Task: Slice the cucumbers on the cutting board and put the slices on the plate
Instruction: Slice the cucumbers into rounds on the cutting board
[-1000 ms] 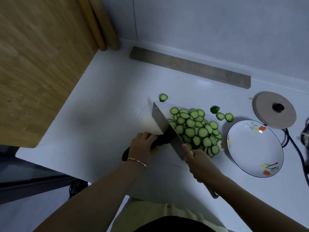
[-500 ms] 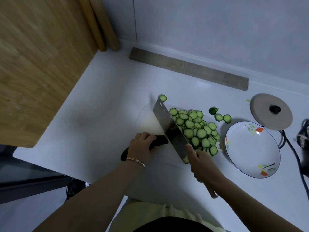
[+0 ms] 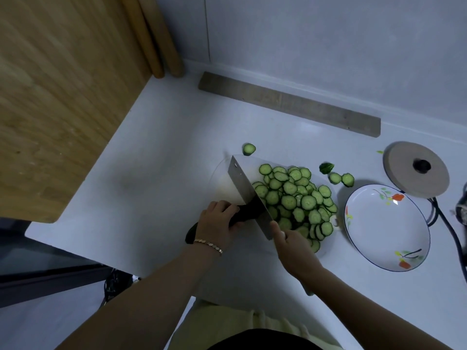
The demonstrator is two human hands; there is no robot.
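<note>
Head view: cucumber slices [image 3: 295, 200] are cut but not on my plate [image 3: 379, 231]. Left hand [image 3: 217, 223] grips knife [image 3: 243, 183]; right hand [image 3: 295, 248], I cannot tell.

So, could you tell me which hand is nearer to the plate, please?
Right. The right hand is at the knife blade's near end, left of the plate; the left hand grips the black handle farther left, beyond the blade.
</note>
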